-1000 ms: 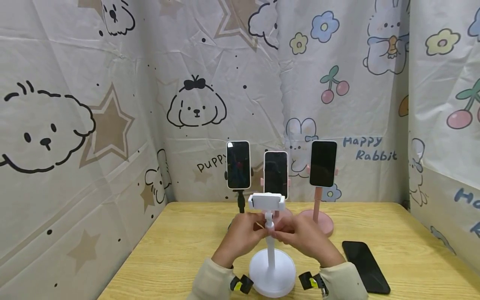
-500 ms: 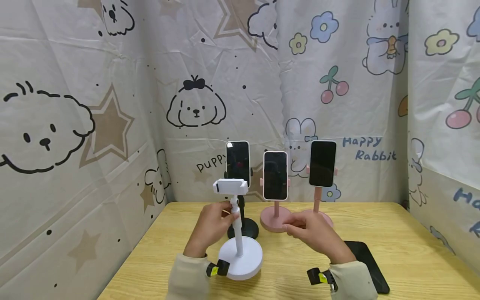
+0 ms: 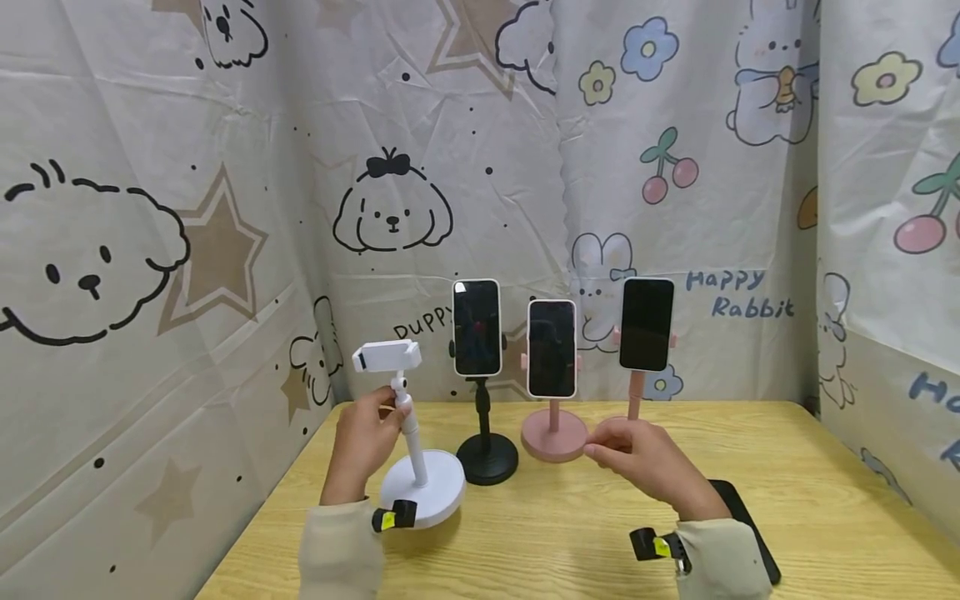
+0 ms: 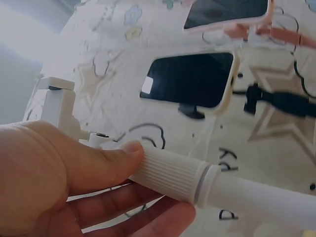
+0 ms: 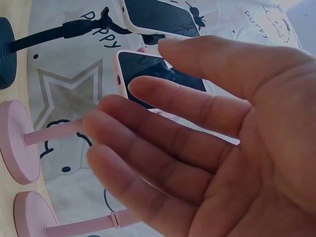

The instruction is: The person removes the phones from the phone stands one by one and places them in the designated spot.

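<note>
My left hand [image 3: 367, 435] grips the white phone stand [image 3: 412, 442] by its post, just below the joint of the clamp. In the left wrist view, thumb and fingers wrap the ribbed collar [image 4: 170, 175]. The stand tilts, with its round base [image 3: 423, 492] close over the table at the left. Its clamp [image 3: 387, 356] holds no phone. My right hand [image 3: 641, 458] hovers at the right, fingers relaxed and holding nothing, as the right wrist view shows. It is nearest the pink stand bases and a black phone [image 3: 750, 525] lying on the table, partly behind the right sleeve.
A black stand [image 3: 487, 458] holding a phone [image 3: 477, 327] stands right of the white one. Beside it are two pink stands, the middle one [image 3: 553, 437] and the right one [image 3: 635, 396], each with a phone. Patterned curtains surround the wooden table [image 3: 540, 550].
My left hand has carried the white stand from the middle to the left, beside the black stand, and it now tilts. My right hand has let go of its post and moved right.
</note>
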`<state>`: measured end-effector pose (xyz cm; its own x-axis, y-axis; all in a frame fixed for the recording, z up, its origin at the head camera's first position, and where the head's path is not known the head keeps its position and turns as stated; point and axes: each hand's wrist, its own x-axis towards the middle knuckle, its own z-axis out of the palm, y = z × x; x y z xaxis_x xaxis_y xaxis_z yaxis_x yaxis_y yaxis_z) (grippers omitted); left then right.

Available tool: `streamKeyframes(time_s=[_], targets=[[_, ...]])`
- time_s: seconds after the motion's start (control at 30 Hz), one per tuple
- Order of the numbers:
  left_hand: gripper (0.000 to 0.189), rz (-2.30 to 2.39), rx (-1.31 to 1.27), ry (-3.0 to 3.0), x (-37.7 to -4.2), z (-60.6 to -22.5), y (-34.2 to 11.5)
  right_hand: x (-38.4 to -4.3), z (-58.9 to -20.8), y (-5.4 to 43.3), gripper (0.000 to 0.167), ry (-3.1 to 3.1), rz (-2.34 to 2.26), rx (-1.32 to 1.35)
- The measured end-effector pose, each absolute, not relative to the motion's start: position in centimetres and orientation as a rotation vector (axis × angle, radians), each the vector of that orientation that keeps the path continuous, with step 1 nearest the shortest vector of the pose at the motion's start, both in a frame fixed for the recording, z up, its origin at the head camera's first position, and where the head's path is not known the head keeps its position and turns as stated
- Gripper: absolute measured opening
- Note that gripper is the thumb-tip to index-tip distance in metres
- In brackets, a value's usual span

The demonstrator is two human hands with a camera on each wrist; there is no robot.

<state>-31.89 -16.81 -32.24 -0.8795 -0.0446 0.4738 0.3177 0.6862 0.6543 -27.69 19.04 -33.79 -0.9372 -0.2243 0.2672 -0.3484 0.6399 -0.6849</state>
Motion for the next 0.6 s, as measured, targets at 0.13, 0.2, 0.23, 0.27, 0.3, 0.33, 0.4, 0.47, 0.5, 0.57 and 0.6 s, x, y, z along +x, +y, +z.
streamKeyframes(time_s=[0.13,0.2,0.23,0.27,0.3,0.33,0.4,0.47,0.5,0.57,0.6], targets=[[0.021,-1.037,-0.148,-2.421,-32.2,-32.4,-18.0,-27.8,-33.9,19.1,0.009,-2.719,1.192,0.464],[0.022,-1.029,-0.116,-2.413,-32.4,-32.6,-18.5,-27.8,-33.9,19.2,0.009,-2.722,1.195,0.481],[0.023,-1.031,-0.099,-2.410,-32.4,-32.7,-18.8,-27.9,-33.9,19.2,0.010,-2.723,1.194,0.494],[0.024,-1.032,-0.084,-2.407,-32.5,-32.7,-19.0,-27.9,-34.0,19.3,0.010,-2.722,1.193,0.504],[0.024,-1.033,-0.068,-2.402,-32.6,-32.8,-19.3,-27.9,-34.0,19.3,0.011,-2.720,1.191,0.520],[0.025,-1.037,-0.048,-2.399,-32.6,-32.9,-19.5,-27.9,-34.0,19.4,0.011,-2.719,1.192,0.529],[0.026,-1.043,-0.010,-2.388,-32.8,-33.2,-20.0,-28.0,-34.1,19.4,0.011,-2.717,1.192,0.551],[0.027,-1.044,0.025,-2.378,-32.9,-33.4,-20.6,-28.0,-34.1,19.5,0.011,-2.715,1.192,0.561],[0.027,-1.044,0.043,-2.375,-33.0,-33.6,-20.9,-28.0,-34.1,19.5,0.012,-2.714,1.192,0.566],[0.027,-1.039,0.067,-2.363,-33.2,-33.9,-21.5,-28.0,-34.2,19.5,0.012,-2.712,1.193,0.574],[0.027,-1.033,0.078,-2.357,-33.3,-34.0,-21.8,-28.0,-34.2,19.6,0.013,-2.711,1.193,0.577]])
